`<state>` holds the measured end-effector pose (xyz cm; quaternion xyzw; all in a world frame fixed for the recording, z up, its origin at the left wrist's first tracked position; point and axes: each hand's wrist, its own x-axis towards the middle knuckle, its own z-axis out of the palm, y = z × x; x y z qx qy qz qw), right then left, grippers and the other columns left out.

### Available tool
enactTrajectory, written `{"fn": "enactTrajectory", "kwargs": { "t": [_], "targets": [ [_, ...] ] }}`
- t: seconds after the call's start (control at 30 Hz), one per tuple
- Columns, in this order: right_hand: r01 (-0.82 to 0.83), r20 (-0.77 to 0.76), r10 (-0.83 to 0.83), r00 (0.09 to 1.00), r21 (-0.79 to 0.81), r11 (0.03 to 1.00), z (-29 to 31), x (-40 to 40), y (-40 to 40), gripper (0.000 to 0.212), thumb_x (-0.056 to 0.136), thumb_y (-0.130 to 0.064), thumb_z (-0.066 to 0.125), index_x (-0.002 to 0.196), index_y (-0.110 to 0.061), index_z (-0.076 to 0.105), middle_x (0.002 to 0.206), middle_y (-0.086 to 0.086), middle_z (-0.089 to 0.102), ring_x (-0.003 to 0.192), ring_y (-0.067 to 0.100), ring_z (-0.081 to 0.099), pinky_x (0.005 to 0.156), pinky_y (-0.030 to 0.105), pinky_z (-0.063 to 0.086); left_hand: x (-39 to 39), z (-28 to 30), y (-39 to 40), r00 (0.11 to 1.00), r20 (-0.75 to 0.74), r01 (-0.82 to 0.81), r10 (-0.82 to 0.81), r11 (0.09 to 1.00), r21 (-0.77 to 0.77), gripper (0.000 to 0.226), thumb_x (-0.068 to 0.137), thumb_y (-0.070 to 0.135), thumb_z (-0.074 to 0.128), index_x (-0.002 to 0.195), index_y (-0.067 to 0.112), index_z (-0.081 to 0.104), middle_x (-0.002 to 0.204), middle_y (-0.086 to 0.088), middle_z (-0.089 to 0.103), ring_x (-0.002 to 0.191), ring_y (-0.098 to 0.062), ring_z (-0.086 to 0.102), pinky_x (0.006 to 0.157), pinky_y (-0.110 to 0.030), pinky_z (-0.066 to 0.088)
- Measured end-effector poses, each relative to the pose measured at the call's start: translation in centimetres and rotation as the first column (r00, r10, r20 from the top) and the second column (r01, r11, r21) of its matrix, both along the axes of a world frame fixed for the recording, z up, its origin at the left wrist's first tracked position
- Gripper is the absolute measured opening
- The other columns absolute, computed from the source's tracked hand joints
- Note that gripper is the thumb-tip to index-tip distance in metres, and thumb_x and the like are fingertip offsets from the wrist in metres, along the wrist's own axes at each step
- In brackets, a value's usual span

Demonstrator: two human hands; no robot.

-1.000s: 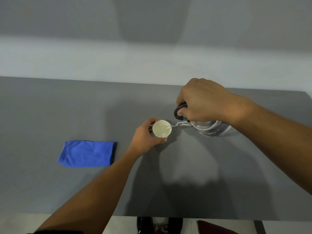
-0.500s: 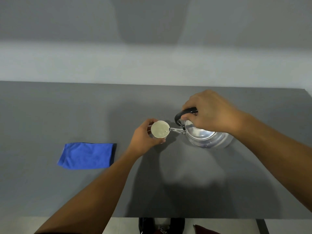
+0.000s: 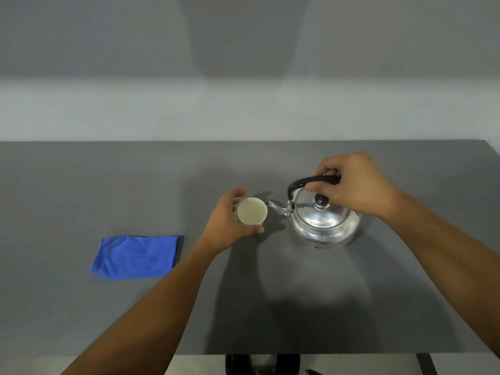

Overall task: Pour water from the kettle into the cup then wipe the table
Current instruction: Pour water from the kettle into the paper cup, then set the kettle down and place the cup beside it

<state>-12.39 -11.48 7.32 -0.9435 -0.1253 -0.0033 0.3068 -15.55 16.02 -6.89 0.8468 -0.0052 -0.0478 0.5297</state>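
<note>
A shiny metal kettle (image 3: 323,221) stands upright on the grey table (image 3: 81,185), right of centre, its spout pointing left and ending just beside the cup's rim. My right hand (image 3: 354,185) is closed around its black handle above the lid. A small white cup (image 3: 252,211) holding pale liquid stands just left of the spout. My left hand (image 3: 227,223) wraps around the cup from the left. A folded blue cloth (image 3: 136,256) lies flat on the table further left, apart from both hands.
The table's far edge meets a pale wall. Its right edge runs down at the far right, and the near edge crosses the bottom, with dark shoes (image 3: 238,365) on the floor below it.
The kettle has tipped back from pouring to upright and moved right, away from the cup. Its lid and knob now show. My left hand has stayed on the cup.
</note>
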Motion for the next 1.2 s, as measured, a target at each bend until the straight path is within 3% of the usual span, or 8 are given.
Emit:
{"fn": "enactTrajectory", "kwargs": {
  "t": [0.2,0.33,0.5,0.57,0.67,0.8,1.0,1.2],
  "targets": [
    [0.004,0.020,-0.003,1.000,-0.006,1.000,0.2,0.8,-2.0,0.021,0.069,-0.039,0.090,0.073,-0.026,0.074,0.058,-0.007,0.068,0.058,0.004,0.061,0.049,0.013,0.041,1.6,4.2,-3.4,0.981,0.154,0.118,-0.116,0.993,-0.002,0.083,0.061,0.053,0.091,0.134,0.044,0.050,0.140,0.016,0.050,0.125,-0.006,0.051,0.102,-0.020,0.044],
    [-0.039,-0.010,0.040,0.999,0.011,0.999,0.6,1.5,-3.2,0.019,0.068,-0.028,0.091,0.080,-0.027,0.076,0.065,-0.012,0.070,0.062,0.002,0.064,0.055,0.013,0.046,3.3,6.2,-6.4,0.958,0.217,0.194,-0.185,0.981,-0.020,0.057,0.081,0.036,0.083,0.133,0.029,0.059,0.133,0.013,0.062,0.122,-0.003,0.060,0.105,-0.023,0.047],
    [-0.091,-0.026,0.092,0.995,0.038,0.995,0.6,3.2,-4.6,0.025,0.075,-0.006,0.081,0.095,-0.021,0.078,0.084,-0.011,0.072,0.076,0.002,0.067,0.071,0.018,0.050,5.5,7.2,-8.9,0.951,0.208,0.229,-0.228,0.973,0.019,0.033,0.087,0.029,0.077,0.112,0.046,0.066,0.110,0.017,0.073,0.101,0.002,0.070,0.091,-0.013,0.053],
    [-0.085,-0.037,0.087,0.996,0.032,0.996,0.4,4.1,-5.2,0.027,0.077,-0.003,0.077,0.098,-0.021,0.078,0.084,-0.012,0.072,0.075,-0.001,0.065,0.070,0.014,0.048,6.6,7.1,-9.7,0.960,0.216,0.179,-0.179,0.984,0.020,0.032,0.089,0.023,0.077,0.098,0.052,0.067,0.096,0.020,0.075,0.088,0.000,0.073,0.080,-0.014,0.057],
    [-0.049,-0.068,0.052,0.996,0.049,0.998,-0.2,5.3,-6.1,0.030,0.078,-0.004,0.077,0.100,-0.024,0.078,0.089,-0.009,0.074,0.080,0.004,0.067,0.074,0.020,0.053,7.8,7.2,-10.6,0.959,0.237,0.145,-0.155,0.988,0.059,0.031,0.088,0.023,0.077,0.104,0.048,0.068,0.087,0.025,0.073,0.083,0.001,0.071,0.072,-0.006,0.051],
    [-0.024,-0.096,0.027,0.995,0.034,0.999,-0.7,6.9,-6.9,0.030,0.077,-0.011,0.083,0.101,-0.028,0.079,0.091,-0.010,0.076,0.085,0.006,0.070,0.080,0.023,0.055,9.6,7.0,-11.4,0.954,0.225,0.167,-0.199,0.974,0.151,0.018,0.091,0.022,0.073,0.104,0.034,0.073,0.092,0.010,0.075,0.085,-0.005,0.069,0.072,-0.004,0.046],
    [-0.036,-0.138,0.038,0.990,0.016,0.999,-1.1,8.8,-7.5,0.031,0.077,-0.013,0.086,0.105,-0.025,0.079,0.094,-0.006,0.078,0.089,0.005,0.070,0.089,0.024,0.055,11.8,6.8,-12.1,0.962,0.143,0.198,-0.232,0.956,0.218,0.015,0.094,0.019,0.068,0.108,0.023,0.073,0.095,-0.001,0.075,0.091,-0.024,0.071,0.079,-0.036,0.059],
    [-0.046,-0.156,0.048,0.987,0.017,0.999,-1.8,10.1,-7.9,0.033,0.077,-0.012,0.086,0.108,-0.021,0.079,0.093,-0.004,0.077,0.089,0.008,0.071,0.087,0.022,0.052,13.1,6.5,-12.6,0.957,0.159,0.192,-0.244,0.939,0.285,0.016,0.094,0.018,0.068,0.110,0.018,0.072,0.097,-0.004,0.076,0.093,-0.026,0.070,0.087,-0.040,0.055]
  ]
}}
